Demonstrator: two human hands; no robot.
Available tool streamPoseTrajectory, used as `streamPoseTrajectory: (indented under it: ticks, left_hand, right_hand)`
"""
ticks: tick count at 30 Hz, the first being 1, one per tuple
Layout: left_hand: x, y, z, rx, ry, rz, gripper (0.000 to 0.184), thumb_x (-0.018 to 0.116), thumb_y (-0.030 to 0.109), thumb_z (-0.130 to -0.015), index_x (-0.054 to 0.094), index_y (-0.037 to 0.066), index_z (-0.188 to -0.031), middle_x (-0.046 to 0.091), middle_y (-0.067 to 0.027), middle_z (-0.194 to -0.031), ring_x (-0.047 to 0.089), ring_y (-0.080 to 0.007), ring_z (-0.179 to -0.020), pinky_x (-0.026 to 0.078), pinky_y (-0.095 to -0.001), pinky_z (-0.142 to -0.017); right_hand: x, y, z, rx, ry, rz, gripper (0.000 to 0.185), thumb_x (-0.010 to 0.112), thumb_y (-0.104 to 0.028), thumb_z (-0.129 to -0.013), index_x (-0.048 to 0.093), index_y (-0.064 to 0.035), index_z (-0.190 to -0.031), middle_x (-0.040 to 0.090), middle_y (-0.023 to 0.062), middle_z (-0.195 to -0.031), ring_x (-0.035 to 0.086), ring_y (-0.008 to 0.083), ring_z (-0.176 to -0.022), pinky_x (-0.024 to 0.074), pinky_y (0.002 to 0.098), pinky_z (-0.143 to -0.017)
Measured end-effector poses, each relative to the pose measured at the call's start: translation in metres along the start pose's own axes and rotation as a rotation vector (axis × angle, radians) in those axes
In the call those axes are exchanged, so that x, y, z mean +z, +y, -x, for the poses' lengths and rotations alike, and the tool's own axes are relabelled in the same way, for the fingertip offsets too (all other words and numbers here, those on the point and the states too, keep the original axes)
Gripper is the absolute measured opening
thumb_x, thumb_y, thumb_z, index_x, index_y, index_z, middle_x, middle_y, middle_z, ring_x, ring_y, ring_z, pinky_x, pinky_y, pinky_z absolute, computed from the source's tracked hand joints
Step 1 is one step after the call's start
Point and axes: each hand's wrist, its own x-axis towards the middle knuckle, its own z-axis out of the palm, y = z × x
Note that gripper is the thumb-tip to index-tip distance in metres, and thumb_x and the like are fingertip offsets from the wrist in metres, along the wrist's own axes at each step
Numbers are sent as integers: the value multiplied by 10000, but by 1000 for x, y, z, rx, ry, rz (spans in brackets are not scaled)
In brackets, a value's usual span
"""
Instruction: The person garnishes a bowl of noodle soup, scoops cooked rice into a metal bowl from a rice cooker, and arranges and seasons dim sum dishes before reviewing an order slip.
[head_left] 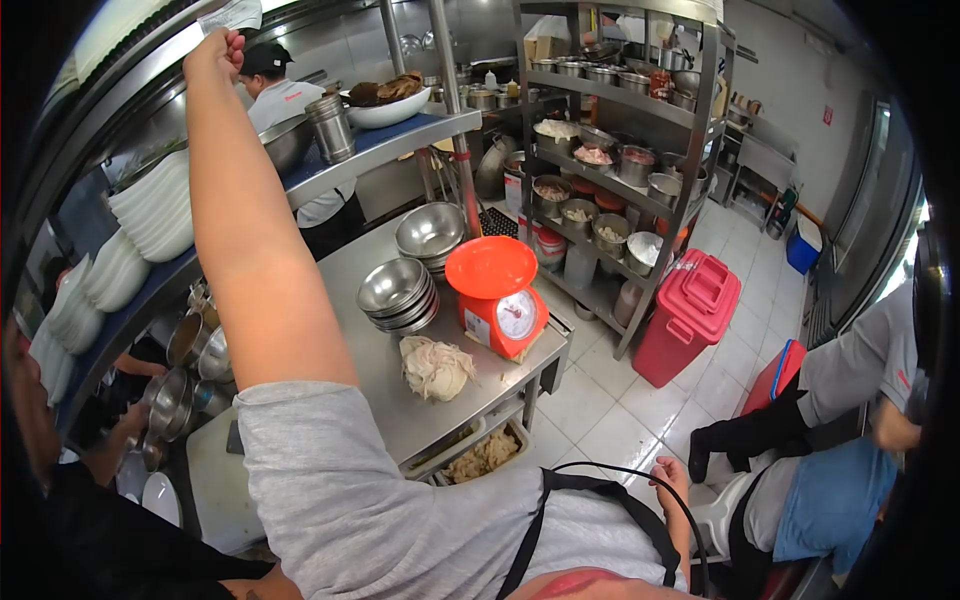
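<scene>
My left hand [214, 54] is raised high at the upper left, its fingers closed on a pale paper slip [232, 16] at the edge of the shelf top. Low on the right, my right hand [668, 482] hangs beside my body with loosely curled fingers and nothing visible in it. A black cable [640, 478] runs close by it. Below my raised arm, the steel table [345, 290] bears an orange scale [490, 295], stacked metal bowls [398, 292] and a pale, crumpled heap [436, 368] that I cannot identify.
White dishes [150, 215] are stacked on the left shelf, near a metal shaker [331, 128]. A rack [620, 190] of filled pots stands ahead, with a red lidded bin [688, 315] beside it. Co-workers are at the back [285, 100], lower left and right [840, 400].
</scene>
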Motion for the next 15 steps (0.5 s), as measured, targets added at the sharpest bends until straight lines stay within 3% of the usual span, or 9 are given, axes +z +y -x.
streamPoseTrajectory:
  ticks: [4, 6, 7, 8, 9, 10, 12, 13, 15]
  left_hand:
    - [-3, -23, 25, 39, -7, 329, 196, 548, 160, -755, 469, 8, -851, 534, -104, -753, 548, -156, -590, 398, -229, -426]
    - [2, -40, 56, 102, 200, 588, 303, 572, 201, -744, 420, -12, -897, 462, -136, -842, 525, -198, -657, 408, -259, -481]
    - [-8, -59, 44, 110, 133, 740, 345, 564, 232, -747, 393, -32, -890, 398, -145, -868, 490, -212, -676, 408, -273, -530]
    - [-2, -64, 71, 200, 199, 804, 317, 530, 262, -757, 418, -26, -828, 432, -142, -787, 477, -215, -630, 418, -304, -565]
    - [-5, -72, 89, 222, 22, 914, 245, 508, 245, -746, 441, 9, -750, 463, -125, -696, 484, -225, -631, 423, -344, -571]
    - [3, -59, 137, 302, -56, 869, 217, 495, 215, -765, 438, 5, -766, 451, -91, -650, 448, -197, -599, 376, -310, -557]
    - [24, -40, 225, 441, -262, 859, 191, 482, 201, -790, 446, 17, -758, 437, -51, -590, 409, -173, -550, 329, -281, -523]
    - [28, -34, 261, 453, -402, 941, 198, 482, 218, -796, 456, 31, -735, 435, -45, -576, 406, -178, -532, 328, -285, -504]
    - [28, -22, 320, 419, -680, 1225, 227, 480, 252, -809, 477, 61, -687, 429, -31, -548, 400, -188, -495, 328, -293, -464]
  right_hand:
    - [11, 5, 3, 9, 23, 58, 183, 525, -56, -744, 485, -6, -915, 476, 2, -596, 464, 78, -525, 382, 200, -487]
    - [16, 5, 18, 52, 4, 74, 198, 539, -62, -736, 492, -7, -921, 494, 16, -606, 483, 89, -528, 393, 207, -494]
    - [17, -1, 29, 80, 12, 109, 206, 546, -68, -732, 499, -5, -923, 513, 27, -620, 496, 91, -539, 402, 212, -503]
    - [14, 0, 32, 94, -13, 164, 223, 558, -86, -725, 506, -8, -927, 529, 44, -641, 512, 109, -559, 414, 230, -519]
    - [11, 3, 43, 120, -22, 209, 240, 570, -104, -719, 512, -11, -932, 545, 61, -662, 528, 127, -579, 426, 248, -535]
    - [5, 9, 60, 161, -4, 241, 258, 581, -123, -712, 519, -13, -937, 562, 78, -683, 544, 146, -599, 438, 266, -551]
    - [-14, 53, 71, 84, 9, 514, 369, 599, -304, -696, 546, -68, -975, 583, 137, -804, 566, 265, -735, 452, 338, -665]
    - [-19, 66, 80, 16, 51, 623, 379, 581, -334, -702, 553, -71, -973, 585, 139, -814, 565, 264, -747, 453, 339, -676]
    - [-25, 37, 119, 73, 166, 537, 379, 564, -319, -712, 533, -80, -1004, 580, 141, -856, 561, 289, -778, 451, 375, -674]
